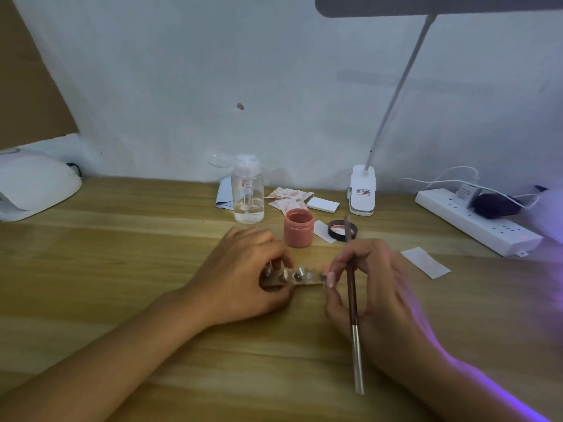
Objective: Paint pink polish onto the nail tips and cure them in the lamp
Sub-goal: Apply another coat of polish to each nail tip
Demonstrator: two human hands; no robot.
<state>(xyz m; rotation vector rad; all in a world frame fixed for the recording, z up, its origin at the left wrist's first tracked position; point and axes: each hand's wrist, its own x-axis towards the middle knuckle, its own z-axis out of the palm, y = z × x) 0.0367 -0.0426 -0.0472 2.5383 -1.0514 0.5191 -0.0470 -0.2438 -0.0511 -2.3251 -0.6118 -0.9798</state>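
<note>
Holder strip (304,276): a clear bar lying low over the table (122,269) between the two hands, near the front of the open polish jar (298,228).
Nail tips (300,272): small, pale and see-through, standing in a row along the bar. I make out no pink on them, though the blur leaves that uncertain.
Handling: the tips are probably featherlight thin plastic, stiff but easily knocked off their mounts, and slick once wet with polish. Best held by the bar's ends, never by the tips themselves.
Left hand (243,275): fingers curl over the bar's left end and pinch it, covering the tips there.
Right hand (371,287): wraps the brush (353,306) mid-shaft while a fingertip touches the bar's right end, so it both steadies the bar and carries the tool.
Brush: slim dark-red handle with a silver section pointing toward the person. Which end holds the bristles I cannot tell.
Polish jar: squat, filled with dusty pink, its lid (342,229) lying just beside it. It looks steady, but tippable by a careless wrist.
Curing lamp (33,184): a white dome at the table's far left, well apart from the bar — a level carry would suit wet tips.
</note>
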